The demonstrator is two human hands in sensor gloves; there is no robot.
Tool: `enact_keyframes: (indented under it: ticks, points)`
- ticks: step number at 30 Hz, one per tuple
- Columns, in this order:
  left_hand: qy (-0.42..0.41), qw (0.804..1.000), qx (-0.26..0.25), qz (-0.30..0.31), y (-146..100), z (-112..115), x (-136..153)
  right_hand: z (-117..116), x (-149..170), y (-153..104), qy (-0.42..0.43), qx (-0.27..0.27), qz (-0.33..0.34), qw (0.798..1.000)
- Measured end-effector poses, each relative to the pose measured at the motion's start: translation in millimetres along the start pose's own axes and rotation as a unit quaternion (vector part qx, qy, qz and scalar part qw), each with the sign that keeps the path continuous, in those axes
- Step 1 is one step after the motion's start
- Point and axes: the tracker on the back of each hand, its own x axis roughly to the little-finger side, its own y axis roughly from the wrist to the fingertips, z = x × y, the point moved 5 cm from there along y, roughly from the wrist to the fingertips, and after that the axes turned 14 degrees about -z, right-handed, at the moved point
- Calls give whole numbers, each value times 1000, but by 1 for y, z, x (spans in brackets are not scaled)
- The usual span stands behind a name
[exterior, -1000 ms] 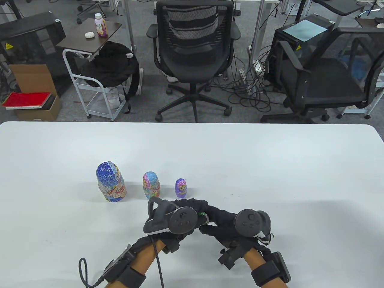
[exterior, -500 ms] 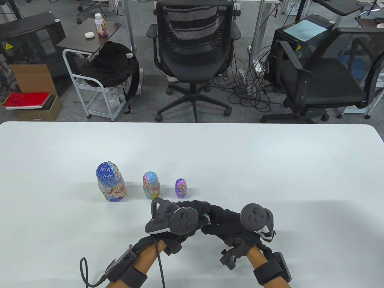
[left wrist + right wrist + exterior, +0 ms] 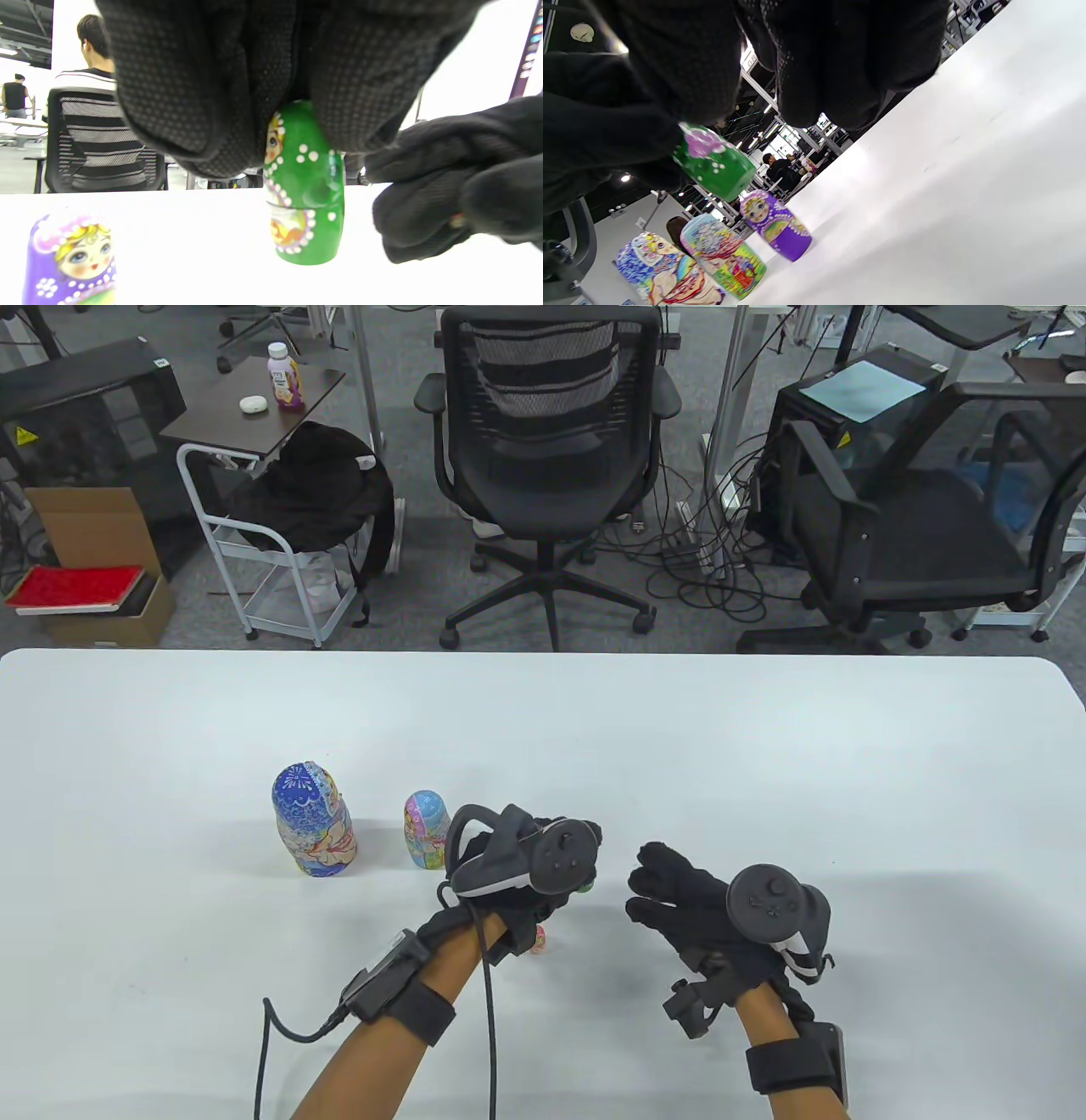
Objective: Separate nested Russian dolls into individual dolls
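Note:
My left hand point(image 3: 570, 875) grips a small green doll point(image 3: 307, 190) by its head, upright at the table top; I cannot tell if its base touches. The doll also shows in the table view point(image 3: 585, 887) and the right wrist view point(image 3: 715, 167). My right hand point(image 3: 657, 891) is apart to its right, fingers loosely curled, holding nothing I can see. The big blue doll point(image 3: 312, 827) and the pink-and-cyan doll point(image 3: 424, 831) stand in a row. The purple doll point(image 3: 72, 258) stands just left of the green one, hidden behind my left hand in the table view.
A tiny pink-red thing point(image 3: 539, 940) shows by my left wrist, partly hidden; I cannot tell if it stands on the white table point(image 3: 764, 746) or is held. Office chairs and a cart stand beyond the far edge.
My hands have come apart. The left hand moved forward with the green doll toward the row and now covers the purple doll. The right hand let go and moved right.

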Motion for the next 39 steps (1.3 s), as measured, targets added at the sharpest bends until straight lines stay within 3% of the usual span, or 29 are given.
enact_keyframes:
  ticks: [9, 17, 27, 35, 39]
  points:
    - [48, 999, 13, -17, 36, 38, 2, 10, 10, 3, -19, 9, -13, 1000]
    - [77, 997, 16, -20, 48, 64, -1, 11, 13, 4, -31, 8, -17, 999]
    - [90, 995, 26, -33, 54, 80, 4, 8, 12, 4, -33, 2, -14, 999]
    - [106, 994, 25, -27, 50, 75, 1, 6, 11, 4, -44, 0, -11, 999]
    - [65, 998, -6, -5, 35, 47, -4, 6, 10, 4, -51, 4, -5, 999]
